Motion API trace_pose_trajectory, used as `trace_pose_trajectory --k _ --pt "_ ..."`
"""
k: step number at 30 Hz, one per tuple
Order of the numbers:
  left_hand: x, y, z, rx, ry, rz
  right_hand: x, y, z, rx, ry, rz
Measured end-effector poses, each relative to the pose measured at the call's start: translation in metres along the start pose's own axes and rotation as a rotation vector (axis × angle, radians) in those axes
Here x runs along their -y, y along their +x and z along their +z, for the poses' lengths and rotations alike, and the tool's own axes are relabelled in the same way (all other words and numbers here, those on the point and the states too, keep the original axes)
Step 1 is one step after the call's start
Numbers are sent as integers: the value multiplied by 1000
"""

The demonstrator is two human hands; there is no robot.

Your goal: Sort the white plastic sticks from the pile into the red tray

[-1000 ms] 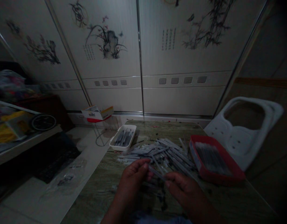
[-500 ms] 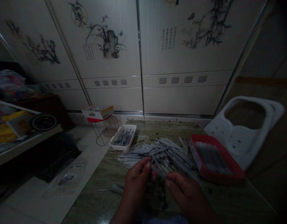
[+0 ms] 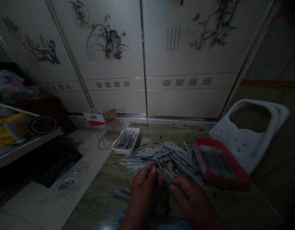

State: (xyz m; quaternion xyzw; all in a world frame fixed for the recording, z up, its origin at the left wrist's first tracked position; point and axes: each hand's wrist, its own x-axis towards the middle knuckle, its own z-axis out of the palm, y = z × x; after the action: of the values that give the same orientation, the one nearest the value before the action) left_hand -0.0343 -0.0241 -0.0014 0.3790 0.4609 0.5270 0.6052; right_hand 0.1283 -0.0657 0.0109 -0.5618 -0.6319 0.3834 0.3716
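Observation:
Between my two hands is a thin, translucent grey pen [image 3: 163, 175], slanting down to the right. My left hand [image 3: 144, 182] pinches its upper left end between thumb and fingers. My right hand [image 3: 189, 193] is closed on the lower right end. Just beyond my hands lies a loose pile of similar pens [image 3: 183, 158], whitish and grey with some dark parts. Dim light and blur hide the fine detail at my fingertips.
A white tray [image 3: 114, 146] of pens stands at the table's back left, and a red tray [image 3: 243, 179] of pens at the right. More pens [image 3: 122, 194] lie left of my left hand. Beyond are a white plastic chair [image 3: 253, 143] and a red stool [image 3: 99, 122] bearing a box [image 3: 94, 116].
My hands keep nearly the same grip and place, the pen still between them. The whole view has shifted very slightly.

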Motion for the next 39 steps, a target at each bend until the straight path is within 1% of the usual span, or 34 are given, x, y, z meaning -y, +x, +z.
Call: trace_pose_trajectory --k 3,6,9,12,15,17,19,21,23,24,26,27,28,30,32,35,39 --pt "2 2 0 -4 -34 19 3 3 -1 -14 31 -6" --pt "5 6 -1 -11 -75 17 6 5 -2 0 86 -13" --pt "7 9 -2 -16 -57 10 8 6 -5 7 115 -15" --pt "6 9 -1 -4 -1 40 8 6 -8 -54 124 28" --pt "0 8 1 -34 61 84 3 7 -15 -171 105 79" --pt "-4 8 1 -78 75 89 -4 10 -24 -263 61 50" --pt "-7 8 1 -124 85 89 -12 12 -37 -388 -8 -2" --pt "-9 8 -1 -162 102 97 -22 15 -53 -544 -102 -50" --pt "-9 8 -3 -182 120 108 -31 18 -69 -665 -212 -89" --pt "-9 8 -4 -183 128 109 -36 19 -76 -721 -272 -86" --pt "-9 8 -5 -184 140 107 -45 21 -89 -799 -429 -84" --pt "-9 8 -6 -184 143 106 -49 21 -93 -817 -519 -77" --pt "-8 8 -6 -184 142 106 -53 22 -96 -818 -612 -62" --pt "-9 8 -6 -187 130 107 -60 23 -99 -782 -762 -12" --pt "-9 8 -6 -196 111 113 -64 24 -97 -731 -853 31" --pt "-8 9 -8 -202 88 126 -65 23 -93 -684 -919 67" --pt "-5 12 -13 -178 106 128 -67 24 -91 -641 -926 102"
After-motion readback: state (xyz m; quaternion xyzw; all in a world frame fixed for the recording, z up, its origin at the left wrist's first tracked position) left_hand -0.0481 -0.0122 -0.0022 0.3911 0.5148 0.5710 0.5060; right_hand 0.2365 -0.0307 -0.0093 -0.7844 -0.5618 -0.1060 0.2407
